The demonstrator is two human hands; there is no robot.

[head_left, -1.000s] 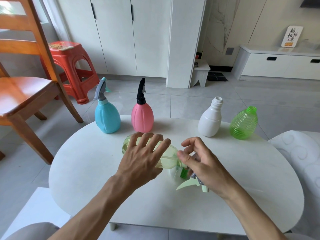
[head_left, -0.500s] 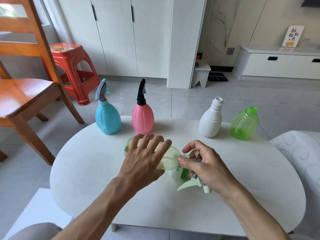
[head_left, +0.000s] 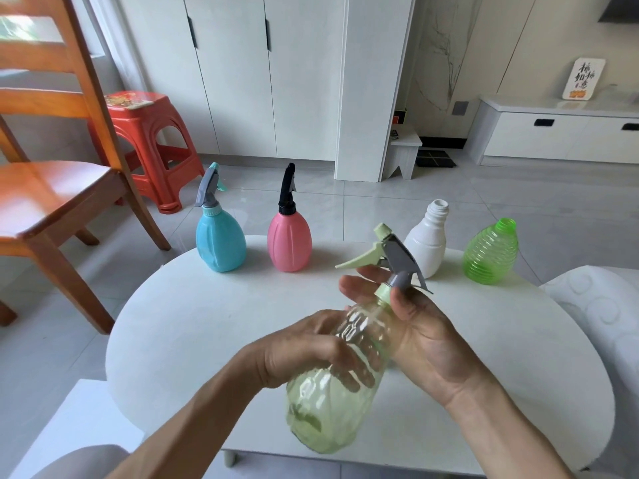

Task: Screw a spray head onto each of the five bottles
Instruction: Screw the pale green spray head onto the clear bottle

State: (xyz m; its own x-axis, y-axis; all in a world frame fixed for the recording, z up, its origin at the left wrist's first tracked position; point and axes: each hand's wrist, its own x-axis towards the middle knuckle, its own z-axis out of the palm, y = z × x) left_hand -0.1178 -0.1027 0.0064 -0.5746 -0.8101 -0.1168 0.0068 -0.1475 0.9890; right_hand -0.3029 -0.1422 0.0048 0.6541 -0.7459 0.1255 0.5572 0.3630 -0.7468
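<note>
A clear pale-green bottle (head_left: 325,409) is tilted above the white table (head_left: 193,326), its neck pointing up and away. My left hand (head_left: 304,350) grips its body. My right hand (head_left: 415,326) holds the neck where a pale-green and grey spray head (head_left: 390,257) sits on it. At the table's far edge stand a blue bottle (head_left: 219,243) with a grey spray head, a pink bottle (head_left: 288,242) with a black spray head, a white bottle (head_left: 427,242) with a bare neck and a ribbed green bottle (head_left: 491,252) with a bare neck.
A wooden chair (head_left: 52,188) stands left of the table and a red plastic stool (head_left: 152,143) is behind it. A white patterned cushion (head_left: 601,305) lies at the right edge. White cabinets line the back wall.
The clear green bottle lay on the table under my left hand; both hands have now lifted it and tipped it upward, with the spray head on its neck raised.
</note>
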